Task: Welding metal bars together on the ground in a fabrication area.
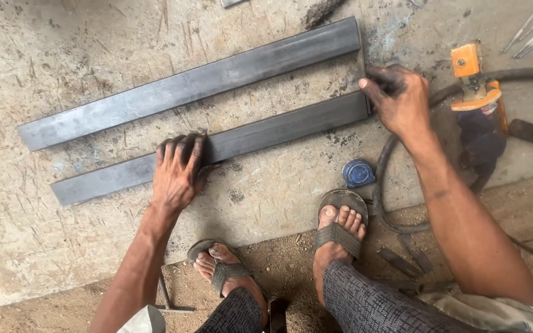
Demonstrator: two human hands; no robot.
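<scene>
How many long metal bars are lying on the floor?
2. The far bar lies alone, higher in the picture. The near bar lies beside it, with the left hand pressing on it and the right hand at its right end. None seem hidden.

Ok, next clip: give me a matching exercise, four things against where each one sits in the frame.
Things:
1. left hand
2. right hand
3. blue tape measure
4. orange welding electrode holder

Places:
a. on the floor just beyond the right foot's toes
b. pressed flat on the nearer steel bar
c. lying by the black cable, right of the bars
d. at the right-hand ends of the two bars

Pairs: 1-b, 2-d, 3-a, 4-c
</scene>
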